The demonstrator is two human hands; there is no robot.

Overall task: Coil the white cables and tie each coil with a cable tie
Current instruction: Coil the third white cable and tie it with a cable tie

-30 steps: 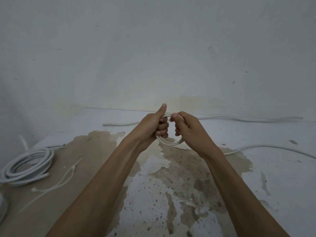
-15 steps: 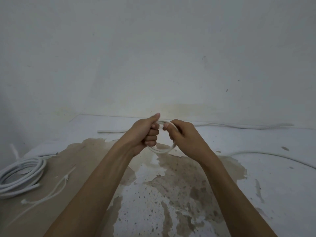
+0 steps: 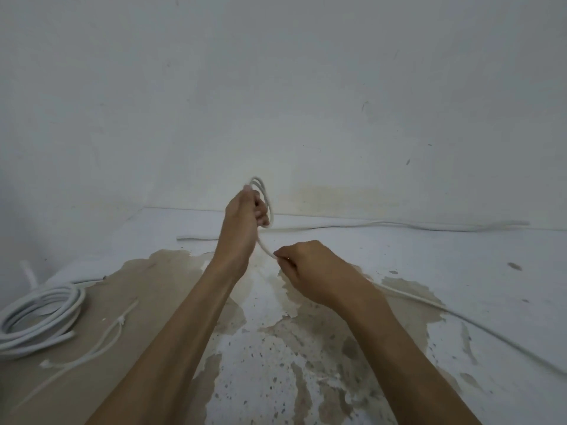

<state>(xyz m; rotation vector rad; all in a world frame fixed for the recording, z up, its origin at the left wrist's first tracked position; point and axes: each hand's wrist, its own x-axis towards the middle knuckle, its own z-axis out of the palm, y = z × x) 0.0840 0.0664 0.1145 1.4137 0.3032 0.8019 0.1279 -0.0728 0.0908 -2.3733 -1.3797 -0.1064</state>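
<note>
My left hand point(image 3: 242, 219) is raised and grips a small coil of white cable point(image 3: 264, 194), whose loops stand up above my fingers. From the coil a short stretch of cable runs down to my right hand point(image 3: 310, 271), which pinches it between thumb and fingers. The loose tail of this cable point(image 3: 460, 317) trails from behind my right wrist across the floor to the right. A finished coil of white cable point(image 3: 40, 317) lies on the floor at the far left. White cable ties point(image 3: 110, 329) lie beside that coil.
Another straight white cable point(image 3: 399, 226) lies along the foot of the white wall point(image 3: 276, 87). A short white piece point(image 3: 29, 273) stands near the left wall. The floor point(image 3: 306, 348) is stained and flaking under my arms.
My hands have come apart. The left one rose with the coil, now upright; the right one dropped lower and to the right, sliding along the cable.
</note>
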